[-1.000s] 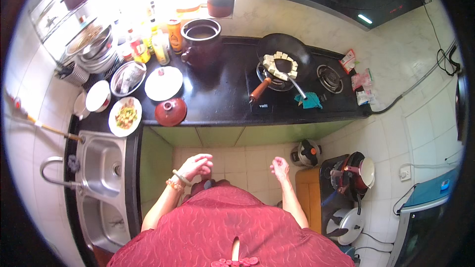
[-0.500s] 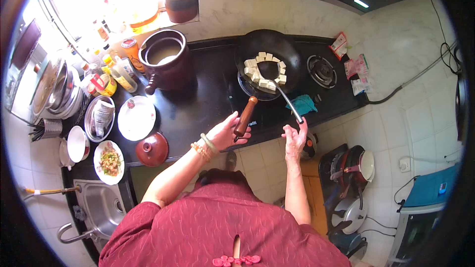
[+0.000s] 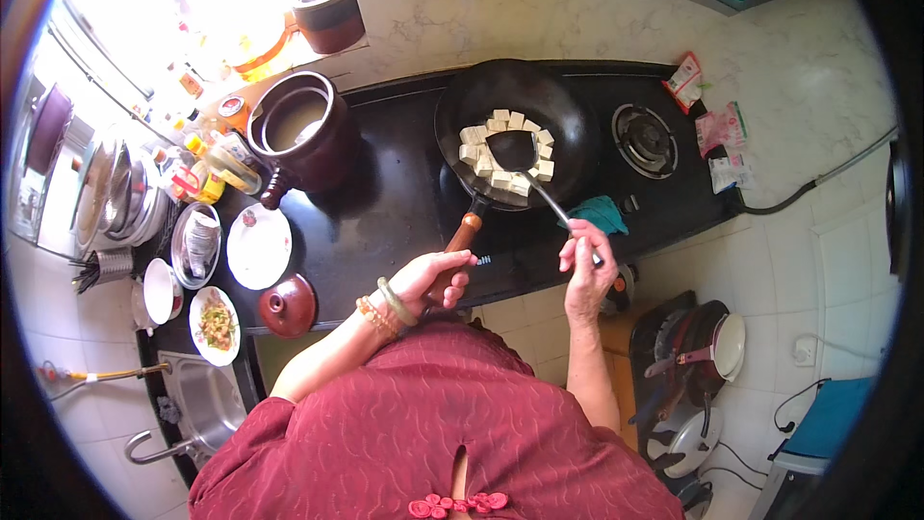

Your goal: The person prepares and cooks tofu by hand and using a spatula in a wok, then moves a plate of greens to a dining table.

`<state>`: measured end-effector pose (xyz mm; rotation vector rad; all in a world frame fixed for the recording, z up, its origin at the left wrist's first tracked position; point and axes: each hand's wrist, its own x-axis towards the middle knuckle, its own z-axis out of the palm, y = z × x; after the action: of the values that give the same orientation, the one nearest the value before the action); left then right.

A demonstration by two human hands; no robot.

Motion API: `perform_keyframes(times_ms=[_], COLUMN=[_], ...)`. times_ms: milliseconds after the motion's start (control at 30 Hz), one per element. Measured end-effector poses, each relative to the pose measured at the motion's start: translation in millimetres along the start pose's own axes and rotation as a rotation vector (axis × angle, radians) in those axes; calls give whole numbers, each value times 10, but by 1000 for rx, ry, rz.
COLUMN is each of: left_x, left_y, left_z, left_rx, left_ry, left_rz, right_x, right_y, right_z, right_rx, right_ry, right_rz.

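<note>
White tofu cubes (image 3: 472,136) lie in a rough ring inside a black wok (image 3: 568,120) on the stove. My left hand (image 3: 435,281) is closed round the wok's brown wooden handle (image 3: 468,231), thumb along the top. The fingers of my right hand (image 3: 587,270) are wrapped round the metal handle of a wok spatula (image 3: 551,200). Its dark, broad head rests in the wok amid the tofu; the cubes surround it on most sides.
A brown clay pot (image 3: 337,140) stands left of the wok, beside bottles (image 3: 231,169). Nearer are a white plate (image 3: 260,248), a red-brown lid (image 3: 288,306) and a dish of food (image 3: 214,327). A teal cloth (image 3: 597,215) and another burner (image 3: 644,141) are on the right.
My left hand, loose at the end of the wok handle before, now grips it. My right fingers, outstretched by the spatula handle, have closed round it. The view has shifted slightly.
</note>
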<state>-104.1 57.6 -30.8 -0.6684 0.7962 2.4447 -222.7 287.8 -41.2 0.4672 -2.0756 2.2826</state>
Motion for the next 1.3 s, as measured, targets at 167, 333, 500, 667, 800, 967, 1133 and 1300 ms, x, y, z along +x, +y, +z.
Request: perform_keyframes(times_ms=[167, 333, 500, 667, 800, 967, 1133, 1300], left_x=[-116, -139, -168, -163, -191, -216, -212, -211], left_y=[115, 96, 102, 124, 151, 163, 159, 160], left_z=[69, 87, 103, 98, 168, 214, 215, 215], left_rx=[-61, -39, -25, 5, 6, 26, 21, 26], left_ry=[49, 83, 103, 113, 121, 152, 148, 148], left_rz=[-26, -27, -20, -14, -11, -13, -8, -18], right_x=[237, 326, 363, 332, 309, 323, 431, 527], right_y=[-288, -166, -87, 2, 80, -23, -24, -165], right_z=[-54, -156, -162, -148, -197, -88, -126, -111], right_rx=[75, 204, 298, 299, 199, 125, 59, 131], right_ry=[97, 148, 168, 179, 131, 258, 239, 273], right_rz=[-68, -117, -72, -12, 18, 151, 139, 174])
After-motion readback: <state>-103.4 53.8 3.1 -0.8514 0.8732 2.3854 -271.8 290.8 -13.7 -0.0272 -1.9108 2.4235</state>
